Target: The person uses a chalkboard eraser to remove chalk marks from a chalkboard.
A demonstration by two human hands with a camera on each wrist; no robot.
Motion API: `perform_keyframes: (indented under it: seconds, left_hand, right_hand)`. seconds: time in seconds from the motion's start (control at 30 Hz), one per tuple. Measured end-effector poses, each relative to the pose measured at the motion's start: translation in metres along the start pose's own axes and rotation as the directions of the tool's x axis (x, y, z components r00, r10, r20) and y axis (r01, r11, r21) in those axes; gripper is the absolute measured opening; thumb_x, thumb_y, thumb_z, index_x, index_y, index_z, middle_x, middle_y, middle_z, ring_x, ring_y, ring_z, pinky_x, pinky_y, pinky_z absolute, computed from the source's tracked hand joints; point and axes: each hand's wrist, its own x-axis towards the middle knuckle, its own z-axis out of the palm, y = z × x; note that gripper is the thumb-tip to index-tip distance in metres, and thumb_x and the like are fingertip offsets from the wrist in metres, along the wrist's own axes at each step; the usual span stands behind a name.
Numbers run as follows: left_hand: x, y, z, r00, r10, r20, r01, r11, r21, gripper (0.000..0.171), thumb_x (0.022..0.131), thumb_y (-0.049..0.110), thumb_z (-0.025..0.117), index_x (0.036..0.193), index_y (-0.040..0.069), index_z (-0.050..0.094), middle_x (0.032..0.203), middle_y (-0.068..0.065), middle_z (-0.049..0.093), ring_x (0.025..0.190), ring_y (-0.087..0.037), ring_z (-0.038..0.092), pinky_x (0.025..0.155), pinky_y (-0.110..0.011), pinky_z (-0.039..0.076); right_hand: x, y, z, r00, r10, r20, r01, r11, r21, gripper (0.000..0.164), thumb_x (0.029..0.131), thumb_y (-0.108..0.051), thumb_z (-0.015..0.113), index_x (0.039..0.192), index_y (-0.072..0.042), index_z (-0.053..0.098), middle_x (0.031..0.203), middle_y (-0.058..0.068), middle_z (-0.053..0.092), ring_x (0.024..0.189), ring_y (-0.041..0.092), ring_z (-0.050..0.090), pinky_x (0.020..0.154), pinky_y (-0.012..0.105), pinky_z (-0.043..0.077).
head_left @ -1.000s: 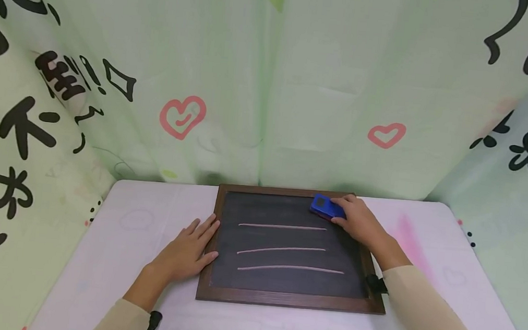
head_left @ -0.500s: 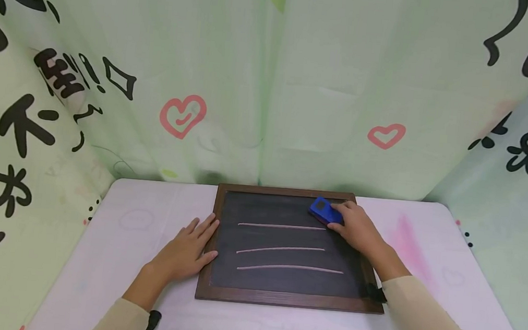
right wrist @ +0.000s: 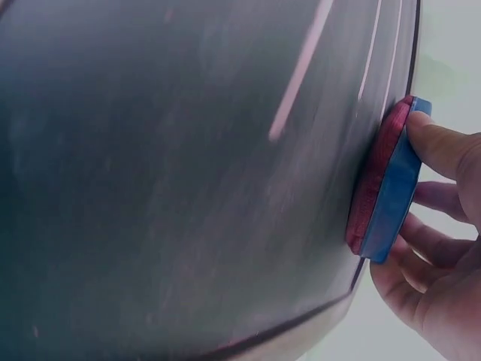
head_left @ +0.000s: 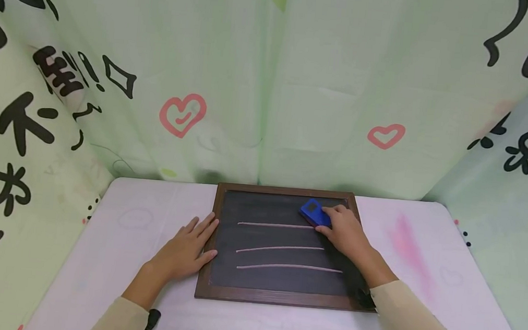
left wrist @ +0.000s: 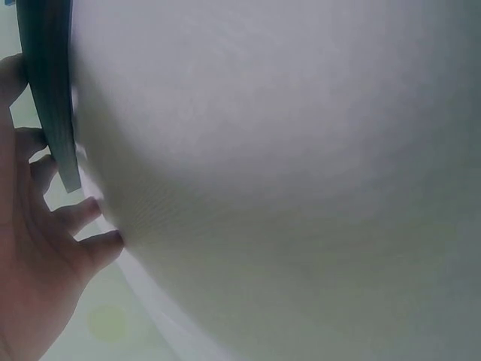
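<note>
Left hand (head_left: 184, 252): mine, fingers straight and flat on the pale table (head_left: 110, 256), tips against the chalkboard's wooden frame (head_left: 206, 254). Chalkboard (head_left: 278, 271): dark slate, three chalk lines (head_left: 280, 245), stiff, likely to slide unless braced. Blue eraser (head_left: 315, 212): on the slate at the right end of the top line, red felt face down in the right wrist view (right wrist: 370, 188). Light, firm-backed, soft underneath, I judge; best held by its long edges. Right hand (head_left: 344, 235): fingers curled round the eraser. Left wrist view is blurred; what looks like the frame edge runs beside my fingertips.
</note>
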Motion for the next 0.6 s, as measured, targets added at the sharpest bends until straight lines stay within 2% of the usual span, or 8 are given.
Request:
perform_keyframes:
  seconds: [0.3,0.6]
  left_hand:
    - [0.000,0.000,-0.001,1.000,0.001,-0.003,-0.001,1.000,0.005,0.074,0.106,0.049,0.050,0.165,0.011,0.026,0.174,-0.008,0.019,0.154,-0.047,0.027,0.117,-0.068,0.033]
    - [0.001,0.000,0.000,1.000,0.005,-0.007,-0.005,1.000,0.002,0.074,0.106,0.049,0.050,0.165,0.011,0.025,0.174,-0.007,0.018,0.155,-0.046,0.026,0.117,-0.068,0.032]
  right_hand:
    - [0.004,-0.021,0.007,1.000,0.003,0.009,-0.003,1.000,-0.006,0.060,0.093,-0.029,0.079,0.137,0.008,0.061,0.126,0.031,0.063,0.114,0.044,0.063,0.095,0.056,0.055]
    - [0.010,-0.048,0.015,0.999,-0.037,0.020,0.037,0.999,-0.001,0.061,0.093,-0.030,0.079,0.138,0.007,0.061,0.128,0.029,0.063,0.114,0.041,0.064,0.095,0.054,0.057]
